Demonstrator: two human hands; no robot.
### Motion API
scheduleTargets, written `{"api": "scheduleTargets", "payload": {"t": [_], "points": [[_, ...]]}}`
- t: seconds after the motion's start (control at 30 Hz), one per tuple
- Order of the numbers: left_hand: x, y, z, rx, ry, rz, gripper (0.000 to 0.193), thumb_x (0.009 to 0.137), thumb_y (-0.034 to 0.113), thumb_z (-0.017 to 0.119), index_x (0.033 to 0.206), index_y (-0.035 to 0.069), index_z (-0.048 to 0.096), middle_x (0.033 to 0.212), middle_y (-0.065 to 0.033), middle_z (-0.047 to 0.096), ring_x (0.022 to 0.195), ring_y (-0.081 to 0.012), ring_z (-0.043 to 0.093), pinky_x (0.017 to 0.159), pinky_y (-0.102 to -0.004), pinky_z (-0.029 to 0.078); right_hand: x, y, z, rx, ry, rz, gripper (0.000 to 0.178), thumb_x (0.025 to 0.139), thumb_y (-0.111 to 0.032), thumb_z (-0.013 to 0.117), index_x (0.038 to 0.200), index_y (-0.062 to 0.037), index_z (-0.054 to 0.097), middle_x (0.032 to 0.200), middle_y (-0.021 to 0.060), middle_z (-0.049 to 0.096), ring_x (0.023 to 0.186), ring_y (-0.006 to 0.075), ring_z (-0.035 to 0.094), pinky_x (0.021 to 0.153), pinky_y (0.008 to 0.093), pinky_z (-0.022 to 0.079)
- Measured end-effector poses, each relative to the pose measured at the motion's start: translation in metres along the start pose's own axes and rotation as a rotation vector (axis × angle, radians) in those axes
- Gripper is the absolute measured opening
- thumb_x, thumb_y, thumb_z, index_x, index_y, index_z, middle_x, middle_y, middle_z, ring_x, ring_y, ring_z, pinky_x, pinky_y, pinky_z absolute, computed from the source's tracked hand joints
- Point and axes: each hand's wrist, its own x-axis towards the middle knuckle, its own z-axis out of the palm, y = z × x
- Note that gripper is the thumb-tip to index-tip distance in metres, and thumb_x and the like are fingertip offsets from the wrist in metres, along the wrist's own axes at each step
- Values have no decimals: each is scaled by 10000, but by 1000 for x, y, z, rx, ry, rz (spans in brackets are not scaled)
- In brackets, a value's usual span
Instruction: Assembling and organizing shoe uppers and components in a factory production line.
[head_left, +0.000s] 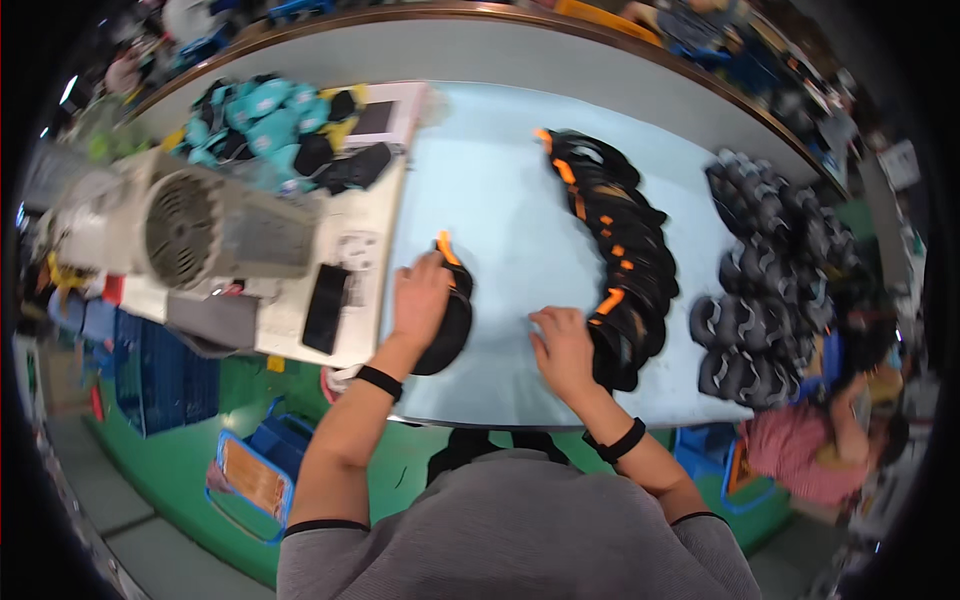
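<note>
A single black rounded piece point(447, 333) with an orange strip at its far end lies on the left part of the light blue tabletop point(490, 190). My left hand point(420, 303) is closed over its left edge, fingertips by the orange strip; the thumb side is partly hidden. To the right, a long overlapping row of similar black pieces point(630, 245) with orange strips and tabs runs away from me. My right hand point(565, 350) hovers or rests beside the near end of that row, fingers apart and slightly bent, holding nothing I can see.
Dark grey curved pieces point(750, 320) stand in stacks along the right. On the left side table are a beige machine point(190, 225), a black phone point(326, 308) and a teal and black pile point(270, 125). A low partition point(480, 45) borders the far side. Another person point(810, 450) sits at right.
</note>
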Motion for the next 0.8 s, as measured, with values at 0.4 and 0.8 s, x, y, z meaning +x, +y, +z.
{"api": "scheduleTargets", "payload": {"t": [0.4,0.8], "points": [[-2,121,-37,-866,-382,-152,186,908,187,600,973,22,657,982,-145,635,880,-284,616,788,-344,485,-87,56,-66,279,184,109,301,693,68,606,983,-7,572,975,163,540,898,361,561,767,396,474],[-11,158,-81,-1648,-653,-748,141,880,72,640,999,-5,641,874,-2,620,820,-68,545,766,-230,419,-56,26,-76,943,-226,481,241,878,-29,612,1119,-12,621,970,32,659,880,85,594,784,222,461]]}}
